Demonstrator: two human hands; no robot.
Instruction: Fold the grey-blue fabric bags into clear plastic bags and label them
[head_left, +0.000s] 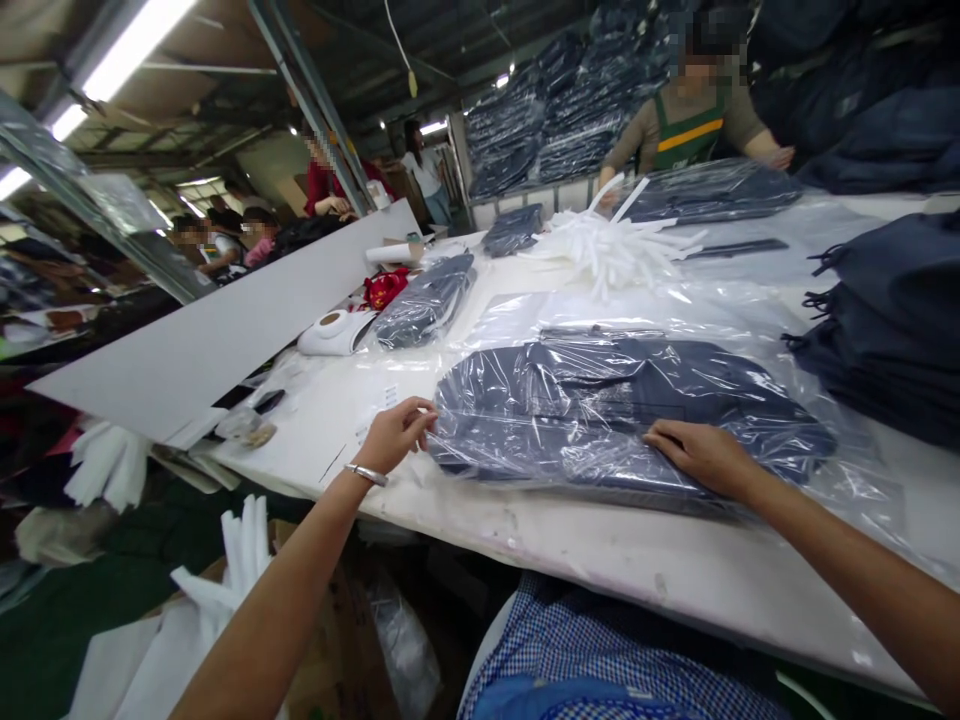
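Note:
In the head view, a clear plastic bag (600, 400) lies flat on the table in front of me, with a folded navy fabric item that looks like a backpack inside. My left hand (401, 432), a silver bangle at its wrist, pinches the left end of the plastic. On the near side, toward the right, my right hand (697, 455) rests on the bag with its fingers curled and closed on the film. Loose plastic spreads beyond the navy item to the right.
White strips (600, 245) lie heaped behind the bag. Packed navy items (427, 300) and a white roll (332, 322) sit left. Navy bags (892, 320) are stacked right. Across the white table (525, 530), a co-worker (686, 120) handles another packed item. A box (322, 620) stands below.

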